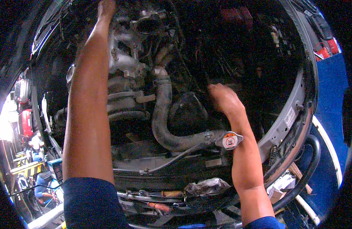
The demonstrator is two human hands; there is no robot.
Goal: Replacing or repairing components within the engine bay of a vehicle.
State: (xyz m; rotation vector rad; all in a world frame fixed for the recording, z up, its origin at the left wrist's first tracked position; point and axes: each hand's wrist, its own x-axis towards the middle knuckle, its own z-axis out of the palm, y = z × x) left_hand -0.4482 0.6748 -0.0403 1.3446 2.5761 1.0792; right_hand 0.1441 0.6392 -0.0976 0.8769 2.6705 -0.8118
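Both of my arms reach over a car's engine bay. My left hand [106, 7] is at the top edge, beyond the grey metal engine [124, 57]; its fingers are hidden. Over the dark right part of the bay is my right hand [225, 98], its fingertips blurred and lost in shadow, so I cannot tell whether it holds anything. A thick black radiator hose [162, 110] curves between my arms toward the front. At its end, beside my right forearm, sits a silver radiator cap [227, 141] with a printed label.
Along the front edge lie a crumpled clear plastic bag [208, 187], a tool with a brown handle [172, 194] and an orange-red handle [159, 207]. White boxes [281, 187] are at lower right, near a blue surface [330, 84]. Another person [44, 185] is at far left.
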